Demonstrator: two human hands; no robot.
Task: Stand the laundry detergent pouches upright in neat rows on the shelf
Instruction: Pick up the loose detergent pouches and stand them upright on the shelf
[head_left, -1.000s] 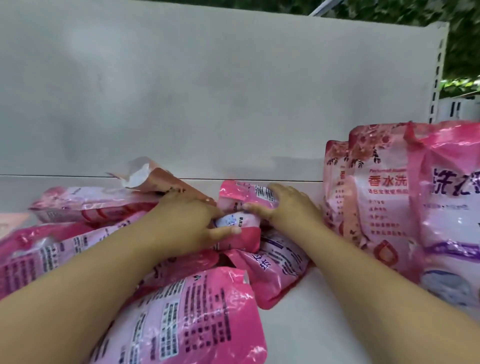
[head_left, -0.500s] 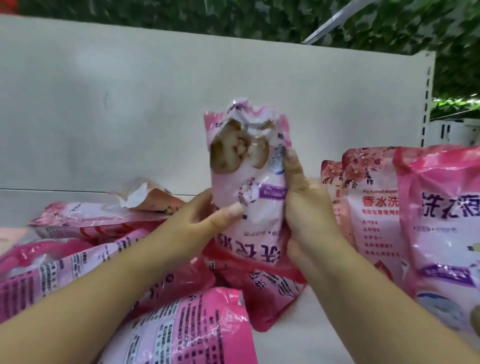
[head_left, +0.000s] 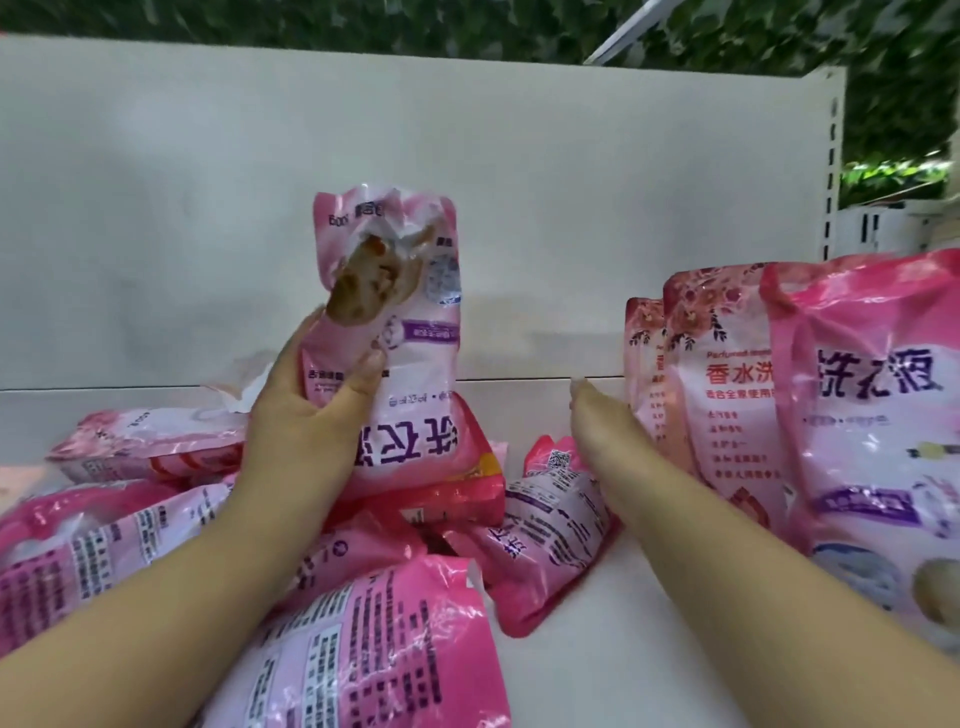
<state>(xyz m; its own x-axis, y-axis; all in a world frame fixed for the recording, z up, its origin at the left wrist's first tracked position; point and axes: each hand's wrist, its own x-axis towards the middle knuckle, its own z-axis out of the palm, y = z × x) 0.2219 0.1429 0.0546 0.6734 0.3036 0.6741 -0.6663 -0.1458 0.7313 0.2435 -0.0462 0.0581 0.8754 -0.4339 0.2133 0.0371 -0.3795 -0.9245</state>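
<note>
Pink pouch (head_left: 395, 332) now held upside down above the heap by left hand (head_left: 306, 415) alone, fingers clamped round it; right hand (head_left: 597, 421) has let go, fingers together, empty, toward standing row (head_left: 727, 389), so placement likely next.

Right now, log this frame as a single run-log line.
left hand: holds raised pouch, print upside down | right hand: open, free, near upright row | loose pile: lying flat
</note>
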